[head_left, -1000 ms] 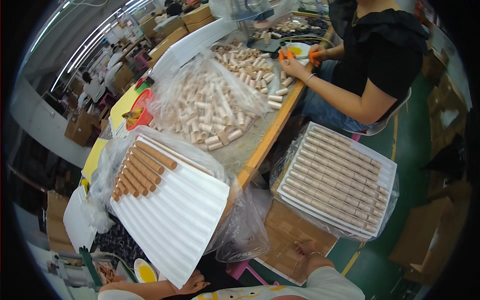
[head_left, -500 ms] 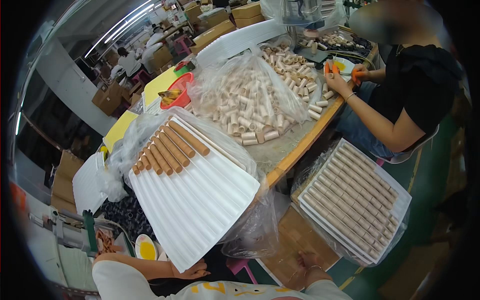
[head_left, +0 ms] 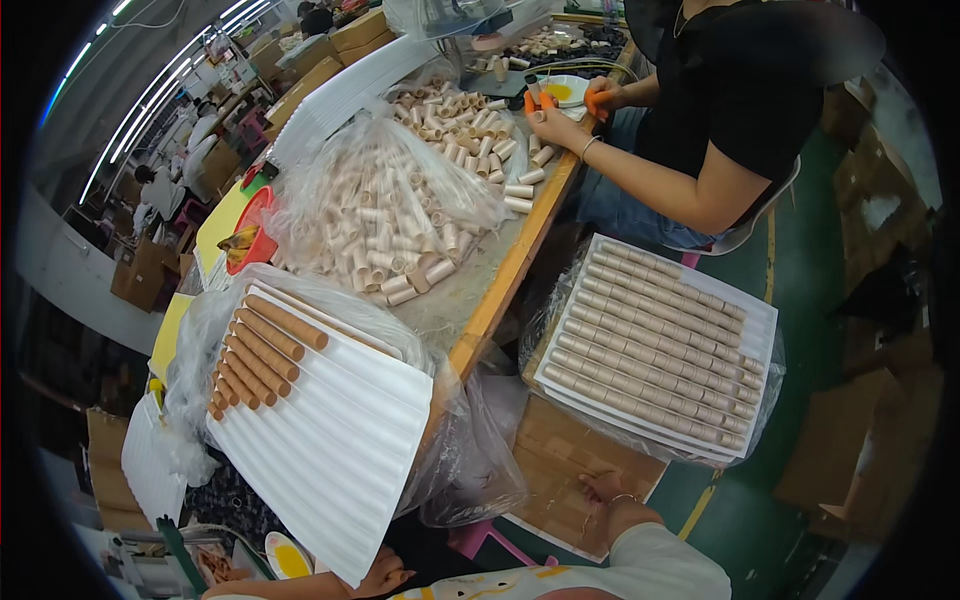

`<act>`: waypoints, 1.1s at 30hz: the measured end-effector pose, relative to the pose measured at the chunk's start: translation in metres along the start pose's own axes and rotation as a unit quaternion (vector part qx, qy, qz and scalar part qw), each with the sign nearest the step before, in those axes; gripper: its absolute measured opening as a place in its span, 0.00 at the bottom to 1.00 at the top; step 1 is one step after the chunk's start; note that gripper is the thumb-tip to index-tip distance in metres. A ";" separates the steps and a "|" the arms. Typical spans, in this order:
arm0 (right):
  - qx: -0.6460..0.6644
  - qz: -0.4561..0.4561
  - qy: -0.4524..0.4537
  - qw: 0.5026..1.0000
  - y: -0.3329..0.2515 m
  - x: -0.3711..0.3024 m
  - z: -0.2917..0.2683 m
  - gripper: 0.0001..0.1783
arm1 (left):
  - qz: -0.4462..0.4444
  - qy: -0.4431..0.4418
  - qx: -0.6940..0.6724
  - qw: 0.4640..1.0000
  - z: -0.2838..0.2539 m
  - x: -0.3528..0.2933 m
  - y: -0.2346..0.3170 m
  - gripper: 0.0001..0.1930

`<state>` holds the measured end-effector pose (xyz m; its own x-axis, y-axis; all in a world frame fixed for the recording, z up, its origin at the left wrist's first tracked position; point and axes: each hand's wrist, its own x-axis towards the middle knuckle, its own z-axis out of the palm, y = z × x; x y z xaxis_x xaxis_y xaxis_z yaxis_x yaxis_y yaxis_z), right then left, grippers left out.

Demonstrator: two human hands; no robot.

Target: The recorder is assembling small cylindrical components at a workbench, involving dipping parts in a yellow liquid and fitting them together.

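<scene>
Fingers curled, my left hand point(head_left: 385, 575) is at the bottom corner of a ridged white foam tray point(head_left: 330, 460), which partly hides it; what it grips is not visible. Several brown cork-coloured cylinders point(head_left: 265, 345) lie in rows along that tray's upper left. My right hand point(head_left: 605, 488), its fingers loosely apart and holding nothing visible, hovers over a brown cardboard sheet point(head_left: 560, 450). Just beyond it, a second white tray point(head_left: 763, 325) carries rows of pale beige tubes point(head_left: 655, 345) on a plastic-wrapped stack.
A heap of beige tubes point(head_left: 380, 210) under clear plastic covers the wood-edged table point(head_left: 490, 315). A person in black point(head_left: 715, 140) sits at the far right, wearing orange finger covers and holding a tube. A red basket point(head_left: 262, 235) and a plate with yellow contents point(head_left: 288, 556) stand left.
My view has turned right, so the table and trays appear further left. My right hand has moved slightly forward over the cardboard. My left hand remains by the foam tray's corner.
</scene>
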<state>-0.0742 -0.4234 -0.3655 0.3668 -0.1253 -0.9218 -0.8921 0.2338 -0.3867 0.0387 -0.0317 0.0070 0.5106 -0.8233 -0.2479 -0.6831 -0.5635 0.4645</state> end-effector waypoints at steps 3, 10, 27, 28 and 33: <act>-0.006 0.000 -0.003 1.000 0.009 0.010 -0.002 0.22 | -0.003 -0.052 0.016 0.999 0.009 -0.004 -0.009 0.14; -0.014 -0.037 -0.019 0.999 -0.001 0.008 0.007 0.19 | 0.022 0.014 -0.057 0.998 0.011 -0.009 -0.019 0.19; -0.055 -0.039 -0.026 0.997 -0.003 0.011 0.011 0.20 | 0.044 0.031 -0.022 0.998 0.027 -0.011 -0.038 0.12; -0.051 -0.038 -0.022 0.998 -0.005 0.016 0.007 0.20 | 0.026 0.014 -0.054 0.998 0.034 -0.012 -0.039 0.11; -0.009 -0.016 -0.018 1.000 0.006 0.015 0.000 0.20 | -0.076 -0.098 -0.224 0.967 0.052 -0.038 -0.038 0.08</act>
<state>-0.0740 -0.4241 -0.3819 0.4046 -0.0983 -0.9092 -0.8842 0.2118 -0.4164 0.0175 0.0175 -0.0455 0.4475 -0.7555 -0.4785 -0.2918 -0.6291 0.7205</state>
